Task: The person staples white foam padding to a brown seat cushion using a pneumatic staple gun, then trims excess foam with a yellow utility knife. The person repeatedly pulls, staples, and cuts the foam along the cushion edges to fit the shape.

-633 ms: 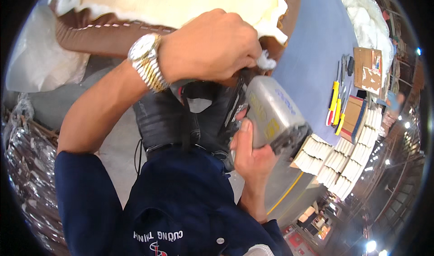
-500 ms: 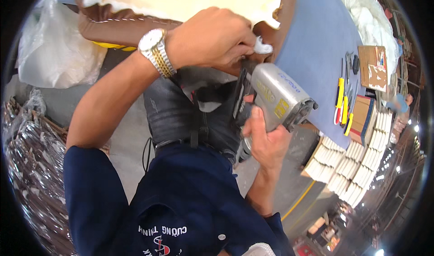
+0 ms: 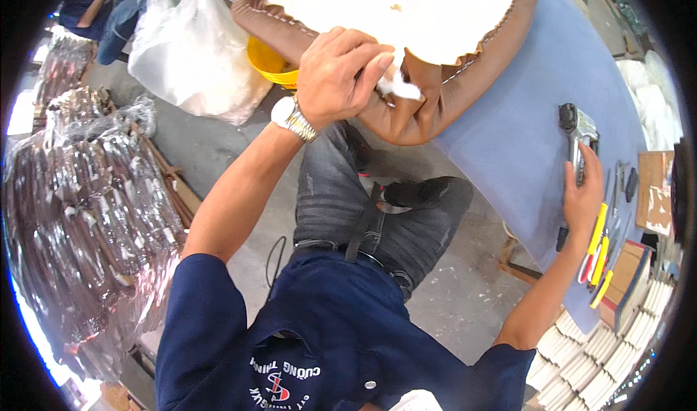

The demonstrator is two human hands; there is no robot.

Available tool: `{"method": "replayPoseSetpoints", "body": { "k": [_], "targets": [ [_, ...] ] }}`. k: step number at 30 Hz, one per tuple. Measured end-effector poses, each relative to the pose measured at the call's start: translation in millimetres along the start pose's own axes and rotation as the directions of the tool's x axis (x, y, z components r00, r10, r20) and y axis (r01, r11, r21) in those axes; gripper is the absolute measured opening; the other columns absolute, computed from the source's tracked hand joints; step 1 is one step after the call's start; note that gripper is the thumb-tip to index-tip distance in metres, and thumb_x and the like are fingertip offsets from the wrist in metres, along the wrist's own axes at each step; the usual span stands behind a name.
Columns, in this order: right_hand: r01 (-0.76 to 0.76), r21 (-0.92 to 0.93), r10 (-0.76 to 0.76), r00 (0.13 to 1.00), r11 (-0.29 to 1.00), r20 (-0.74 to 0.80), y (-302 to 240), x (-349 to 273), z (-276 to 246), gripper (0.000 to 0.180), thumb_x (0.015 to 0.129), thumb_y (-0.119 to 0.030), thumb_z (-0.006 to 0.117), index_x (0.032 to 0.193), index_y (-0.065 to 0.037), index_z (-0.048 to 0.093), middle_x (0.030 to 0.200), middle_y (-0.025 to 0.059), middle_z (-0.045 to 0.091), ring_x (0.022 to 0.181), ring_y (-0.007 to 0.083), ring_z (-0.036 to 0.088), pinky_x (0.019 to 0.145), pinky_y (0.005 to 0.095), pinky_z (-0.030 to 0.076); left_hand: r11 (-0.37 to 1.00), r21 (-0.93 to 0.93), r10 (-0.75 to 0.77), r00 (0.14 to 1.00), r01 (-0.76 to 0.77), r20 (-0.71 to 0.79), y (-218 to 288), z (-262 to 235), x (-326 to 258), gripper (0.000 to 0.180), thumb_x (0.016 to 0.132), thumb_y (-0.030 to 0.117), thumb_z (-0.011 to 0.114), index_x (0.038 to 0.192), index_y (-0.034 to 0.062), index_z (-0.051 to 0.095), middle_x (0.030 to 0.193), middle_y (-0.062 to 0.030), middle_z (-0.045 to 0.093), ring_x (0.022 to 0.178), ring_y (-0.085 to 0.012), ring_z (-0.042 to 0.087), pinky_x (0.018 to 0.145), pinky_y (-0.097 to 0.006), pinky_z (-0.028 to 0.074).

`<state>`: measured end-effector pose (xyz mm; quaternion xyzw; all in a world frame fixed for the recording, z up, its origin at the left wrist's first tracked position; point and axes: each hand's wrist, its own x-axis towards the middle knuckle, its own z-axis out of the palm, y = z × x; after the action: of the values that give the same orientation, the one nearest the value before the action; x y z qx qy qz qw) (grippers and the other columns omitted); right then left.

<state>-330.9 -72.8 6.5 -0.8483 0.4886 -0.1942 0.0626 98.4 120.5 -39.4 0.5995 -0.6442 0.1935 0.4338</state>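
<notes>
The left hand (image 3: 337,73) is closed in a fist at the edge of a brown leather cushion cover (image 3: 428,102), its fingers pinching the leather together with a tuft of white stuffing (image 3: 398,88) that pokes out just beside the knuckles; a metal wristwatch (image 3: 292,118) sits on that wrist; the cover lies on a blue table (image 3: 508,142), its pale inner side (image 3: 406,11) turned upward and its brown rim hanging over the table's near edge. The right hand (image 3: 583,197) is well apart from the left, stretched out to the side over the blue table, and rests on a grey staple gun (image 3: 579,136) that lies flat on the surface; the fingers lie along the tool's body, but whether they are wrapped around it or merely laid on it cannot be told. Just beyond the right hand a row of yellow-handled tools (image 3: 599,247) lies on the table, with stacks of staple strips (image 3: 581,353) below them. A yellow bucket (image 3: 268,61) and a clear plastic bag (image 3: 185,48) stand on the floor to the left, beside wrapped brown bundles (image 3: 80,222).
</notes>
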Motion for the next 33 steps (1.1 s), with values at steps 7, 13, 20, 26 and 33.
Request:
{"method": "replayPoseSetpoints", "body": {
  "k": [7, 13, 20, 26, 33],
  "targets": [
    [-0.276, -0.251, 0.247, 0.959, 0.928, -0.141, 170.7, -61.7, -38.5, 0.046, 0.107, -0.028, 0.058, 0.144, 0.001, 0.057, 0.144, 0.0178, 0.062, 0.137, 0.0342, 0.055, 0.115, 0.0423, 0.041, 0.992, -0.075, -0.085, 0.975, 0.102, 0.204, -1.9, -1.4, 22.5, 0.031, 0.097, 0.030, 0.068, 0.109, 0.0011, 0.072, 0.099, -0.0124, 0.070, 0.094, -0.0322, 0.064, 0.087, -0.042, 0.050],
    [-0.293, -0.274, 0.247, 0.950, 0.916, -0.192, 198.6, -95.8, -16.0, 0.044, 0.108, -0.024, 0.055, 0.147, -0.006, 0.054, 0.139, 0.0218, 0.063, 0.128, 0.0391, 0.061, 0.106, 0.0429, 0.047, 0.995, -0.070, -0.031, 0.871, 0.075, 0.490, 14.6, -14.0, 30.4, 0.066, 0.085, 0.041, 0.075, 0.132, -0.0024, 0.058, 0.125, -0.0191, 0.061, 0.113, -0.0366, 0.056, 0.101, -0.044, 0.043],
    [-0.159, 0.335, 0.270, 0.909, 0.929, -0.317, 83.0, -102.1, -76.9, 0.045, 0.105, -0.013, 0.057, 0.149, -0.004, 0.050, 0.138, 0.0180, 0.063, 0.123, 0.0291, 0.065, 0.104, 0.0371, 0.049, 0.949, -0.183, -0.111, 0.815, 0.257, 0.568, 14.5, -14.0, 43.5, 0.053, 0.082, 0.021, 0.071, 0.130, -0.0014, 0.061, 0.116, -0.0175, 0.068, 0.105, -0.0328, 0.061, 0.099, -0.042, 0.048],
    [0.160, 0.417, -0.169, 0.985, 0.895, -0.015, -133.0, -110.7, -74.1, 0.057, 0.084, -0.002, 0.071, 0.139, -0.005, 0.058, 0.125, 0.0151, 0.066, 0.094, 0.0259, 0.070, 0.081, 0.0389, 0.057, 0.884, -0.341, -0.090, 0.832, 0.320, 0.547, 29.4, 11.7, 60.7, 0.040, 0.086, 0.016, 0.075, 0.121, -0.0032, 0.066, 0.098, -0.0105, 0.073, 0.086, -0.0165, 0.065, 0.083, -0.032, 0.053],
    [0.242, 0.140, -0.265, 0.947, 0.960, 0.179, -190.8, -93.9, -52.0, 0.049, 0.084, -0.009, 0.075, 0.132, -0.016, 0.066, 0.102, 0.0050, 0.062, 0.077, 0.0242, 0.068, 0.064, 0.0373, 0.054, 0.786, -0.478, -0.092, 0.839, 0.391, 0.536, 23.4, 26.2, 59.0, 0.033, 0.088, 0.011, 0.075, 0.116, -0.0037, 0.066, 0.088, 0.0002, 0.066, 0.076, -0.0063, 0.051, 0.069, -0.024, 0.046]
  ]
}}
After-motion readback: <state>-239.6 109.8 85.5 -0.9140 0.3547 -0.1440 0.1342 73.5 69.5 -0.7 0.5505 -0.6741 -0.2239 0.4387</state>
